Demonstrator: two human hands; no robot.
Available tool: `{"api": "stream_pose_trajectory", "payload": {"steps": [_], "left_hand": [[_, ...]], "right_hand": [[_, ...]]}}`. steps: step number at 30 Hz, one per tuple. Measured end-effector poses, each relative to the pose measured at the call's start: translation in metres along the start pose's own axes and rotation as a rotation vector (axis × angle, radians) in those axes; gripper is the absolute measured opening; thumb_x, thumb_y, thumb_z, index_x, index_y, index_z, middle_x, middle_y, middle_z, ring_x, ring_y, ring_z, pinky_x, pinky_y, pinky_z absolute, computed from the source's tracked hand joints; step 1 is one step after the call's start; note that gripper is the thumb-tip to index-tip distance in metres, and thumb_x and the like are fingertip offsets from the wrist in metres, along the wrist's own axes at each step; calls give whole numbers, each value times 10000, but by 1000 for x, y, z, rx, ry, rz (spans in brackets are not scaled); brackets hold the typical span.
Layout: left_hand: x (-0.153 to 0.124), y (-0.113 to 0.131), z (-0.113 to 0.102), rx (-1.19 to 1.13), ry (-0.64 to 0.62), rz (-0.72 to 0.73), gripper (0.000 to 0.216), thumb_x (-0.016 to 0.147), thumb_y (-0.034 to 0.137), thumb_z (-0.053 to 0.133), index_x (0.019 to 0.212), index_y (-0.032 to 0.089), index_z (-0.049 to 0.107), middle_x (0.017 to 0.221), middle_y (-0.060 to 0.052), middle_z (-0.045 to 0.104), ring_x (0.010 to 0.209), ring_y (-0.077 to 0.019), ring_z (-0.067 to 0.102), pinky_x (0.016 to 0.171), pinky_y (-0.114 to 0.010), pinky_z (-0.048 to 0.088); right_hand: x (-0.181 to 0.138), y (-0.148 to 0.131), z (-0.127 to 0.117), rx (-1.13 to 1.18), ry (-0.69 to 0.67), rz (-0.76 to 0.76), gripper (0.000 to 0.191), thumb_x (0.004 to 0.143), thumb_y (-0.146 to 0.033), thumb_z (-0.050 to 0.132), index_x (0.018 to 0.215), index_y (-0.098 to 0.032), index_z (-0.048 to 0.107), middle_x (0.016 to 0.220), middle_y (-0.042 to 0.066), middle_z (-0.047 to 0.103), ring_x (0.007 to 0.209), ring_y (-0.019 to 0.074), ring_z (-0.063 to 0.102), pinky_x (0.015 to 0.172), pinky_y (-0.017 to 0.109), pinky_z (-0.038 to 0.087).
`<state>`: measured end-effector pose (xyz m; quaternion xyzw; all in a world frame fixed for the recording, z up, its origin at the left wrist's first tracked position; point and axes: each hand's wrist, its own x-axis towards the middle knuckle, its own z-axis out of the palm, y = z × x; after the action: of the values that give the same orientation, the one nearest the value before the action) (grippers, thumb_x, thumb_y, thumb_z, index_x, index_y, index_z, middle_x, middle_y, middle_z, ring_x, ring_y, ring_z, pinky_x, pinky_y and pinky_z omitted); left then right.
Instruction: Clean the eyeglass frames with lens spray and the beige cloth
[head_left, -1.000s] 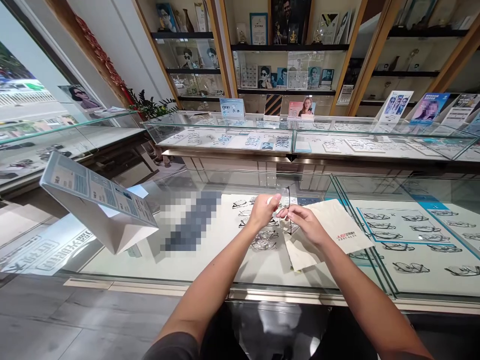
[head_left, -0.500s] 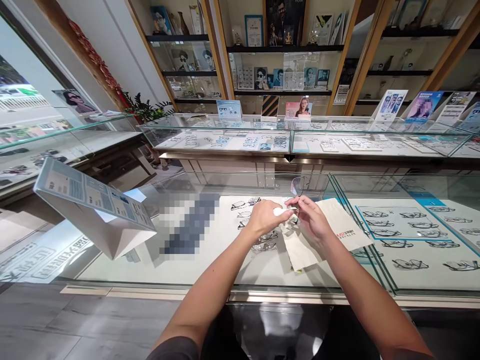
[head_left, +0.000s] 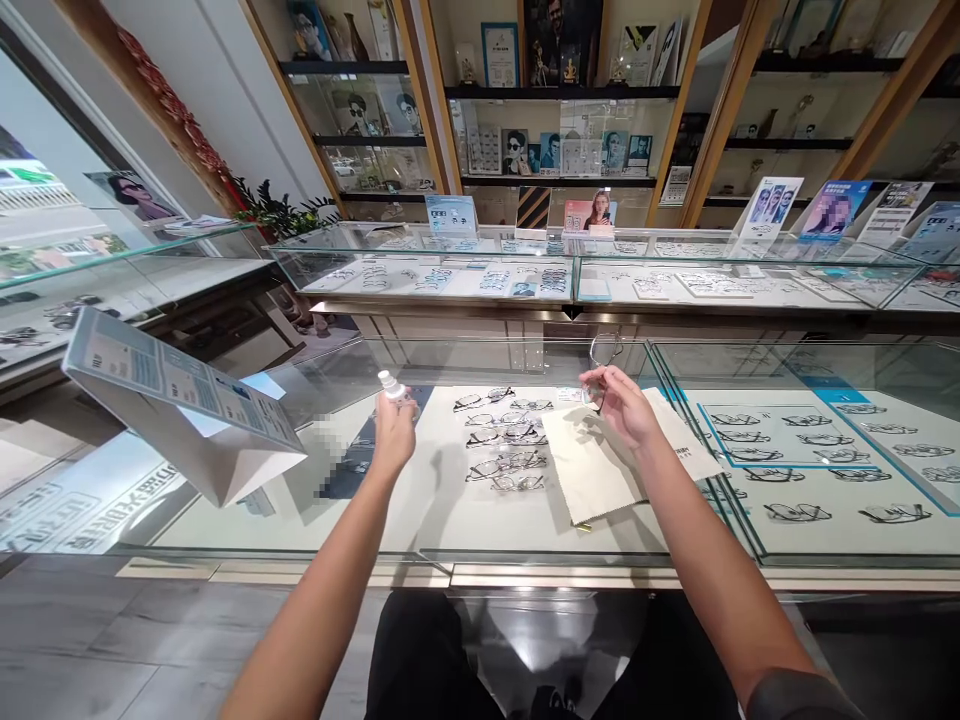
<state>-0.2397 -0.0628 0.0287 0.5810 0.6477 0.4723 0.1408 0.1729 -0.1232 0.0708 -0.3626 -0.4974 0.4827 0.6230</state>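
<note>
My left hand point(head_left: 394, 432) is closed around a small white spray bottle point(head_left: 391, 385), held upright above the left part of the glass counter point(head_left: 442, 520). My right hand point(head_left: 626, 405) pinches a pair of glasses point(head_left: 606, 349) by its frame; one lens stands up above the fingers, and the rest is partly hidden by them. Under the right hand, a cream cleaning cloth point(head_left: 592, 470) with a zigzag edge lies on the counter. Between my hands, several pairs of eyeglasses point(head_left: 506, 436) are laid out in rows inside the case.
A folded card sign point(head_left: 180, 400) stands on the counter at the left. Framed by a blue border, more eyeglasses point(head_left: 795, 440) lie in the case on the right. Another glass display case point(head_left: 450, 270) runs across behind, with shelves of pictures point(head_left: 555, 150) beyond.
My left hand has moved left with the spray bottle, away from the glasses. My right hand has stayed near the same place, still holding the glasses. The view has shifted slightly.
</note>
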Motion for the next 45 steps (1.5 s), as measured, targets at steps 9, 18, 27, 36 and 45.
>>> {"api": "stream_pose_trajectory", "payload": {"steps": [9,18,27,36,45], "left_hand": [[-4,-49,-18,116,9,-52,333,870,453,639,1100,213,614,1133,-94,618,1002,-276,628,975,-441,549],[-4,-50,-16,146,36,-104,634,834,536,709,1331,180,541,1260,-134,680,1157,-309,655,1066,-469,520],[-47,10,-22,262,434,26,666,919,491,607,1444,135,403,1501,-252,437,1473,-400,418,1234,-606,305],[-112,178,46,355,-461,342,362,1073,355,316,1024,207,642,969,-103,737,931,-265,699,870,-398,508],[-152,263,210,659,-946,267,331,1041,351,637,1268,120,708,1303,-175,712,1182,-295,706,1000,-473,593]], "right_hand": [[13,-7,-44,37,58,-38,278,938,-564,687,990,-290,698,1175,74,802,971,245,729,852,436,589],[17,-15,-61,175,89,-81,232,887,-508,778,956,-291,733,1109,46,812,895,201,702,753,346,565],[17,-22,-69,288,94,-99,209,875,-482,827,938,-290,774,1067,5,815,877,143,691,729,260,558],[18,-18,-69,306,80,-93,173,903,-440,797,955,-276,773,1083,23,813,881,147,700,737,265,563],[20,-9,-69,251,53,-59,184,911,-427,791,958,-249,781,1099,54,814,902,159,715,781,285,570]]}}
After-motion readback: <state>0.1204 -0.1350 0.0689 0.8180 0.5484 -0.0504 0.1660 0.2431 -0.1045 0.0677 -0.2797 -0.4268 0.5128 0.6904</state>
